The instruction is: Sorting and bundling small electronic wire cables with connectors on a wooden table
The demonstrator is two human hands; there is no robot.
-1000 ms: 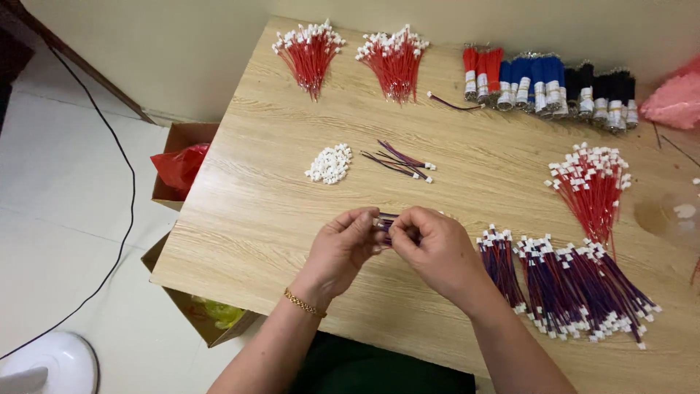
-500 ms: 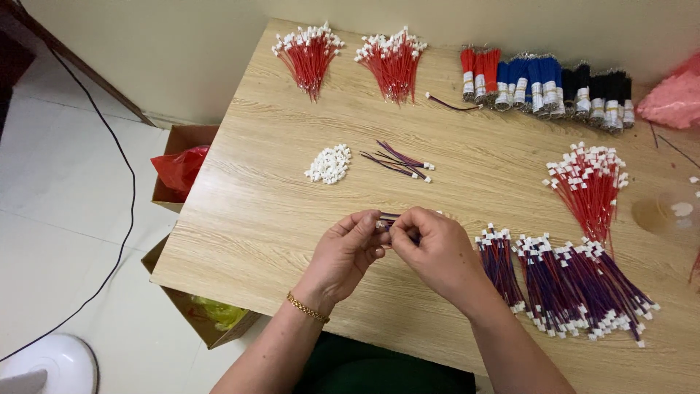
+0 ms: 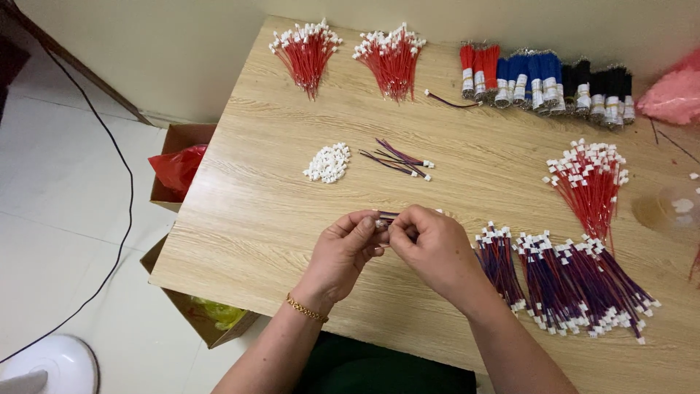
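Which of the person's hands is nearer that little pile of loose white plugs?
Left. The left hand sits just below the white connector pile; the right hand lies farther right.

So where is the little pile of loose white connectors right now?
In the head view, the pile of white connectors lies mid-table, just left of a few loose purple wires and beyond the left hand.
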